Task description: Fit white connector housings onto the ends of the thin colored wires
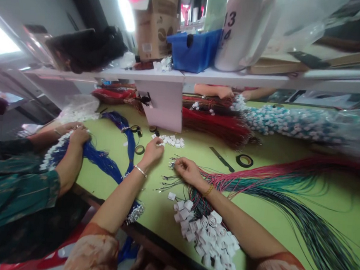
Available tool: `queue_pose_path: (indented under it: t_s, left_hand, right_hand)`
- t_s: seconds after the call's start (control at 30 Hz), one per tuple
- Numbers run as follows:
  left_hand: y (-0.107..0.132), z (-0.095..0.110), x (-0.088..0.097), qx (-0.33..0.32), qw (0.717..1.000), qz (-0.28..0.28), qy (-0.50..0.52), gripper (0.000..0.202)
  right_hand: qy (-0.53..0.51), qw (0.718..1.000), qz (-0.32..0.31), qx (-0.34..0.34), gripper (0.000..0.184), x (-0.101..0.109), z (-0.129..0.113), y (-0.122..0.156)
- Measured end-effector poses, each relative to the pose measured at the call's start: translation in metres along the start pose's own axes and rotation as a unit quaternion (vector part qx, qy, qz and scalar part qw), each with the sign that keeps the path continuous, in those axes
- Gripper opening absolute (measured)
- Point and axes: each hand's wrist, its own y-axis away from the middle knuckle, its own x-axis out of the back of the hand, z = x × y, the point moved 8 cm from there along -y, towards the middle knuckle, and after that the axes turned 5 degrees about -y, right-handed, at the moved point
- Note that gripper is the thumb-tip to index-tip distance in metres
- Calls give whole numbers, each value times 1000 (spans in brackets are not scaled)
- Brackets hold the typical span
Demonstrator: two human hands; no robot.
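My left hand (154, 150), with a silver bangle at the wrist, reaches to a small group of white plastic connectors (176, 142). Its fingertips are pinched at the group's left end, on what looks like one connector. To the right, my right hand (188, 171) is closed over the ends of thin wires, whose metal tips (172, 163) stick out past the fingers. Red, green and black wires (241, 183) trail away rightward over the green tabletop (290, 160). Below my right forearm lies a heap of wires ending in white connectors (209, 233).
A co-worker's hands (78, 134) handle blue wires with white connectors at left. Another blue bundle (130, 147) crosses the table. A knife (221, 159) and black tape rolls (244, 160) lie beyond my hands. A shelf (184, 77) holds a blue bin (195, 51) and a jug (237, 35).
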Motion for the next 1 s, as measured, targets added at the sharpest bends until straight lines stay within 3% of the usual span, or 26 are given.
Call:
queue_pose_path:
  t_s: [0.1,0.23,0.33,0.43,0.6,0.73,0.9,1.0]
  left_hand:
    - [32,2,-3,32,992,-24,122,13]
    - [71,-19,-14,96,953,19,285,16]
    - [85,-38,-29,147,919,24,365,15]
    - [90,-43,-40,163,903,5,399,13]
    - [91,-37,-49,142,901,-37,409,13]
    - [92,-42,-49,139,908,-37,395,15]
    - [94,-43,-43,88,945,-19,313,24]
    - [96,-40,-40,51,962,7,267,26]
  right_hand:
    - [3,1000,-19,11,16,-2,-3,0]
    - [4,1000,-13,15,16,0,-10,4]
    - [0,1000,-1,13,16,2,-13,6]
    - [6,1000,9,19,16,3,-15,6]
    - [39,999,3,1,15,3,-13,6]
    - [62,998,-16,-5,16,0,-12,6]
    - [29,999,-23,-23,21,-2,-7,5]
    - [52,998,-23,9,20,-4,-14,6]
